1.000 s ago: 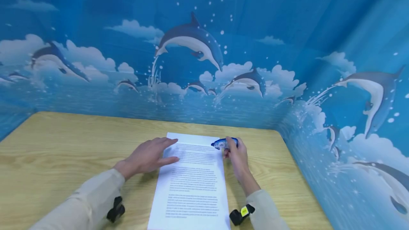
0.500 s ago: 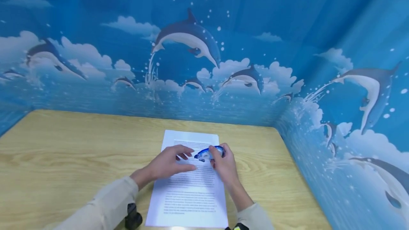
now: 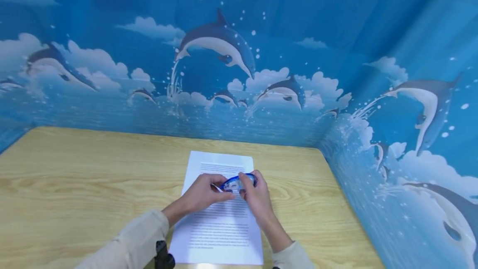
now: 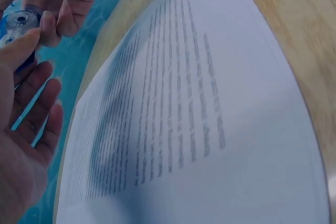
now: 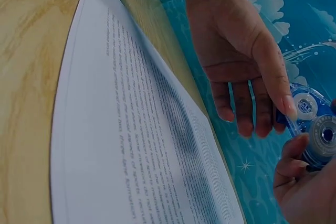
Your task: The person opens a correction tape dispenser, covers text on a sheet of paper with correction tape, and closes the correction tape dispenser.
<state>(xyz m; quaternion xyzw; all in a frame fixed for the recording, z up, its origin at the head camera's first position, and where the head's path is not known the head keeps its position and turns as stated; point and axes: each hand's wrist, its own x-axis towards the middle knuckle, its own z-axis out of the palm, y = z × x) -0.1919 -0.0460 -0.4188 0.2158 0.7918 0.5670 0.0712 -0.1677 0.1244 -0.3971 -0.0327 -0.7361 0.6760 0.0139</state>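
Observation:
A blue, see-through correction tape (image 3: 234,184) is held above a printed sheet of paper (image 3: 218,242), between both hands. My right hand (image 3: 257,199) grips its rounded end. My left hand (image 3: 203,192) pinches the narrow end with thumb and forefinger, and its other fingers stretch out beneath, as the right wrist view shows. In that view the round reels inside the correction tape (image 5: 316,116) show through the clear case. The left wrist view catches only part of the correction tape (image 4: 22,20), at its left edge.
The paper lies on a wood-grain table (image 3: 93,165), lengthwise away from the person. A blue curtain (image 3: 149,107) printed with dolphins and clouds hangs along the table's back and right sides. Black wrist devices, such as the left one (image 3: 163,256), sit at the cuffs.
The right hand has carried the correction tape left and toward the person from the paper's upper right edge. The left hand has moved right from the paper's left edge and taken the narrow end.

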